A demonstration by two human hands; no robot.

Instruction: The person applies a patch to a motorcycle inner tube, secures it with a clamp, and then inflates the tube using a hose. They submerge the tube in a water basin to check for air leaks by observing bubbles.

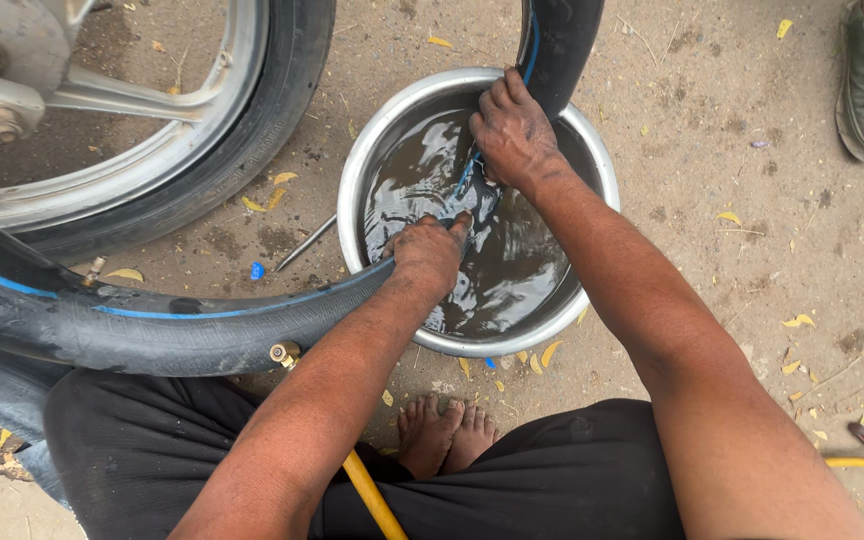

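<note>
Both hands' fingers closed on black inner tube [152, 330], pressing it underwater in steel basin [352, 180]: left hand [430, 252], right hand [512, 130].

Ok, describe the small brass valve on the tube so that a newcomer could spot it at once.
Start at the round steel basin of dark water, then follow the black rubber inner tube with a blue stripe leftwards from it. On the tube's lower edge, beside the left forearm, sits the brass valve stem, the only golden metal part on the tube.

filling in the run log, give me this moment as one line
left hand: pressing inner tube into water | right hand: gripping tube at far rim | basin: on dirt, water-filled | wheel: upper left
</note>
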